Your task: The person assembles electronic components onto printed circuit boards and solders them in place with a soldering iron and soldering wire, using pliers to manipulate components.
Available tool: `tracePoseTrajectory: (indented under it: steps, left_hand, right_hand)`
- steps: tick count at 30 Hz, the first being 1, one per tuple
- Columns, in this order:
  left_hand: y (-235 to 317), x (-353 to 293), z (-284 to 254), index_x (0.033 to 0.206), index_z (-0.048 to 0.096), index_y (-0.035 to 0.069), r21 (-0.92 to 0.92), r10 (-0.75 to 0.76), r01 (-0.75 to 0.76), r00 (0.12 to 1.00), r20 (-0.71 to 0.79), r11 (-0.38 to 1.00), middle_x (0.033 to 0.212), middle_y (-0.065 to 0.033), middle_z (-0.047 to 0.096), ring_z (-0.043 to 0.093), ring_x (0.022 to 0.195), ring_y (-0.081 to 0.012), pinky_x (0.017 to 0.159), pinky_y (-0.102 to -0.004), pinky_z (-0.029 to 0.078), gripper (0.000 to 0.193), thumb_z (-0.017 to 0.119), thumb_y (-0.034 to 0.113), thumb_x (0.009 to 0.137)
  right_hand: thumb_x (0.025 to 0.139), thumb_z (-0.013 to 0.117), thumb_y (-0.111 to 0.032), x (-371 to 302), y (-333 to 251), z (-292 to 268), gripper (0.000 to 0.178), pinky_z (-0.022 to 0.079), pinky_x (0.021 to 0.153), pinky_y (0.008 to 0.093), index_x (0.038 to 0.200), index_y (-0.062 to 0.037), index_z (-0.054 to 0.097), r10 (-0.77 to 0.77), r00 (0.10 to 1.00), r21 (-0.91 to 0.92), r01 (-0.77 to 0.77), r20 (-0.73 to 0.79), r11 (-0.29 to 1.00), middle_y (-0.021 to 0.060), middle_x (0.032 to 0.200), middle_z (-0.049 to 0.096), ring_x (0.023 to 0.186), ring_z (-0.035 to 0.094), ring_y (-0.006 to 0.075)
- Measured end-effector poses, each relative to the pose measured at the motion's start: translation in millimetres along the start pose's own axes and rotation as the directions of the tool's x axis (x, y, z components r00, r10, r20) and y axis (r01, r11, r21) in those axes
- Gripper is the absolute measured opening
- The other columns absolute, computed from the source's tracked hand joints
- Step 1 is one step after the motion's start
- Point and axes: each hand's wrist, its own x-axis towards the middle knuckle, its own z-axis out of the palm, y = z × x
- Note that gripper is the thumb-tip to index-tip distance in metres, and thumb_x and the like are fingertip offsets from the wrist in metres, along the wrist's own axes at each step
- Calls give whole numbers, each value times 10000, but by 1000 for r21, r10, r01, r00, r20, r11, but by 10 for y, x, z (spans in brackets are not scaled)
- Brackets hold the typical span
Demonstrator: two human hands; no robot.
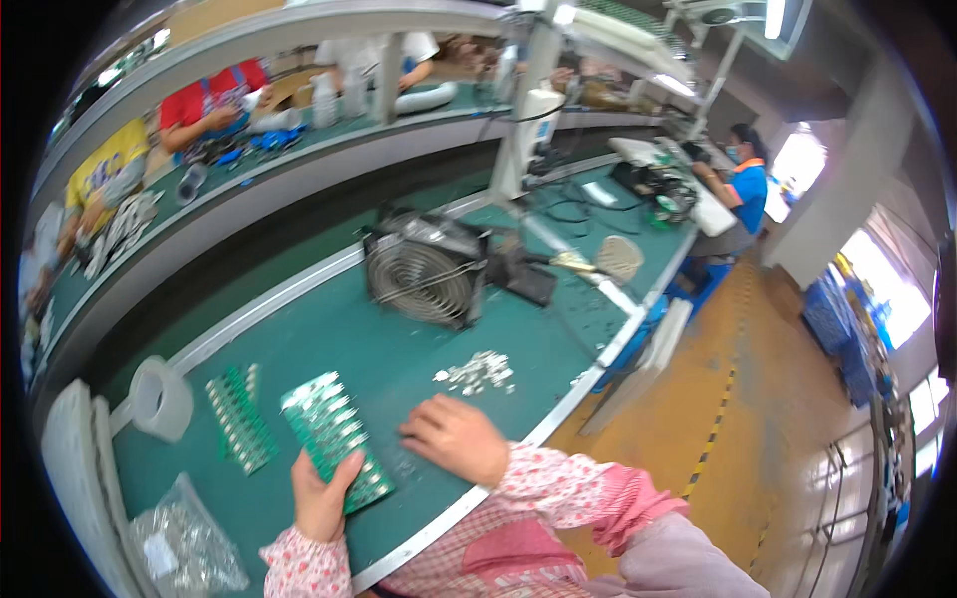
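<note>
My left hand [321,495] grips the near end of a green circuit board panel [334,429], thumb on top. Rows of small white parts run along that panel, which is tilted over the green work table. To its right is my right hand [461,439], low over the table. Its fingers are curled and bunched, and whatever they may pinch is hidden. Just beyond it lies a loose pile of small white parts [477,373]. More green circuit board panels [239,424] rest on the table left of the held one.
A roll of clear tape [160,399] and a plastic bag of small parts [189,538] are at the left. A black fan with a wire guard [427,267] stands at the back. Co-workers sit across the bench; another person [746,189] works at the far right.
</note>
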Motion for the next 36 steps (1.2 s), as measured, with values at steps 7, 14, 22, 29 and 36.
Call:
tracePoseTrajectory:
  steps: [7, 14, 22, 29, 36]
  left_hand:
    - [-54, 60, -50, 1083, 559, 14, -116, -4, 4, 1000, -2, 993, 970, -37, 626, 596, 848, -107, 746, -258, 500, 286, 676, 41, 824]
    - [-94, 42, -90, 1085, 552, 20, -156, -4, -3, 999, -41, 988, 982, -43, 631, 601, 847, -99, 745, -255, 507, 279, 673, 52, 835]
    - [-114, 22, -55, 1076, 546, -1, 30, 141, -140, 989, -37, 990, 981, -57, 642, 615, 869, -111, 758, -254, 505, 306, 688, 20, 805]
    - [-97, -25, 2, 1085, 523, 9, 141, 215, -201, 972, -96, 969, 974, -51, 630, 609, 870, -110, 773, -254, 499, 315, 675, 12, 809]
    - [-90, -35, 46, 1078, 522, 6, 137, 248, -233, 962, -110, 963, 960, -48, 631, 611, 856, -106, 757, -249, 503, 304, 669, 10, 812]
  right_hand:
    - [766, 696, -82, 44, -15, -124, 73, 501, 609, 285, 819, -57, 651, 142, 990, 155, -137, -19, 978, 57, 789, 630, 714, 609, 180]
    - [908, 604, -149, 229, -361, -39, 178, 486, 689, 253, 967, 17, 584, 545, 689, 814, -581, 478, 20, 59, 858, 642, 783, 594, 103]
    - [914, 591, -152, 248, -565, 193, 135, 394, 665, 192, 944, -21, 576, 576, 674, 843, -535, 463, -53, -13, 829, 571, 729, 493, 47]
    - [920, 586, -154, 266, -695, 253, 138, 386, 690, 189, 946, -20, 561, 648, 649, 878, -475, 399, -65, -21, 848, 566, 770, 480, 30]
    - [918, 587, -132, 245, -707, 303, 143, 446, 742, 209, 954, -1, 540, 659, 658, 901, -427, 365, -73, 41, 905, 604, 834, 556, 64]
